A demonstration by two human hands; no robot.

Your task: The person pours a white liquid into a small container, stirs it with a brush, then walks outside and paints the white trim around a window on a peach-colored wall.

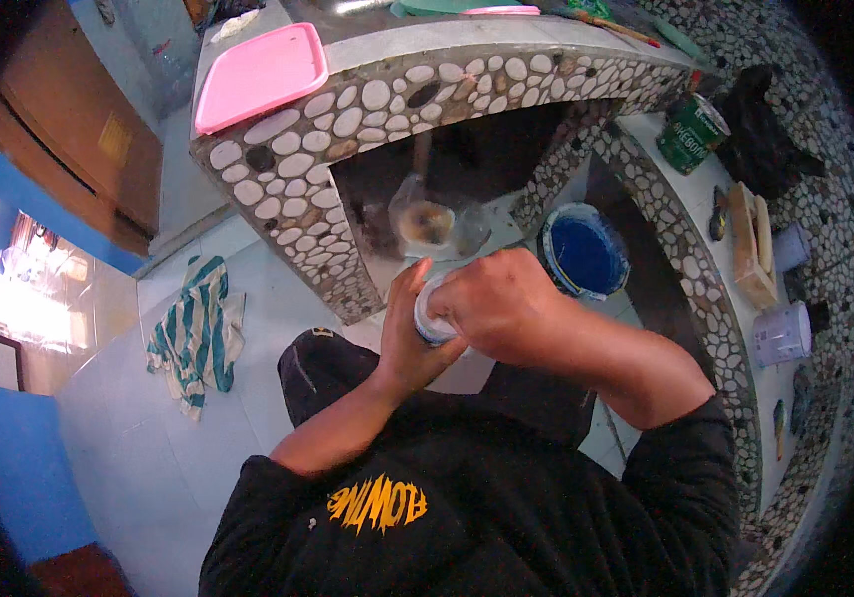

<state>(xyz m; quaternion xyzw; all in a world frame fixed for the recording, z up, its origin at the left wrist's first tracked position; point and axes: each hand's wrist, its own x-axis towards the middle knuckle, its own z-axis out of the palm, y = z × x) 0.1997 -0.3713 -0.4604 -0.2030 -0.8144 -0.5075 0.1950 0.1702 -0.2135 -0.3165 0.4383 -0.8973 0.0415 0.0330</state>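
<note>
In front of my knees, my left hand [406, 338] is wrapped round a small white plastic cup [435, 323], its thumb along the near side. Over the cup's mouth bends my right hand [499, 303], fist-like, with its curled fingers reaching down into it. Those fingertips are hidden, so what they hold, if anything, does not show. Just beyond the hands, a clear plastic bag [462, 231] with a tan, whitish patch lies in the dark recess under the counter. Right of my right hand stands a bucket [586, 251] with blue paint inside.
A pebble-faced counter [377, 95] rises ahead, bearing a pink plastic lid [266, 78]. A striped cloth [198, 333] lies on the floor at left. Along the right ledge are a green can [691, 134], a black bag [767, 134], a wooden block [748, 244] and a white tub [783, 334].
</note>
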